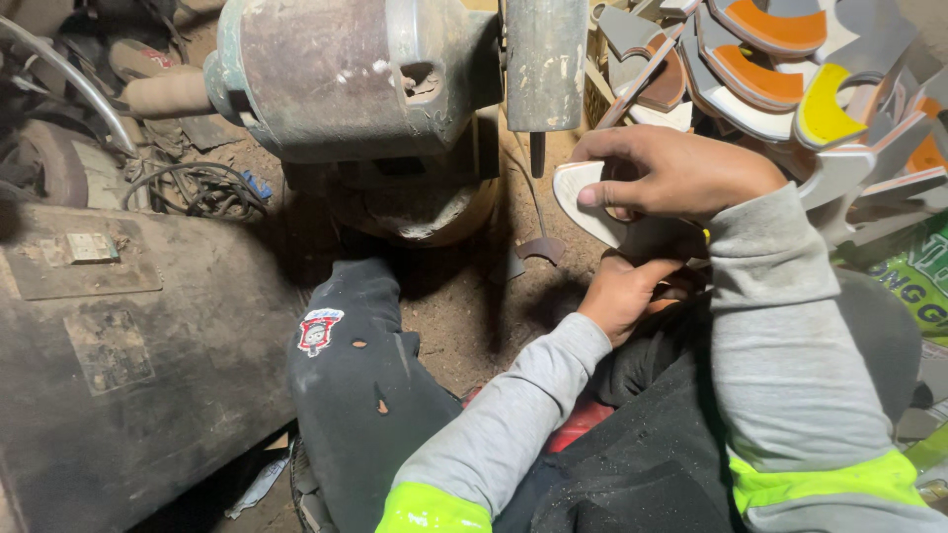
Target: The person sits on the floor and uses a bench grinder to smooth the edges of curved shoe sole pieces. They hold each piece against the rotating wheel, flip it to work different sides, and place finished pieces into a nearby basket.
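Both hands (681, 173) (622, 291) grip a white curved piece (583, 202), tip pointing left.

You have two hands in view: the right hand (681, 173) and the left hand (624, 294). Between them there is one white curved piece (591, 209). Behind them is one pile of curved pieces (790, 69); the exact number in it you cannot count, but at least three show an orange face (775, 28) and one shows a yellow face (820, 114). There is one grinder (346, 74) with one wheel guard (545, 59). One dark knee with one patch (318, 331) is visible. One metal plate (89, 247) lies on the one dark box (148, 365). One bundle of cables (197, 188) lies on the floor.
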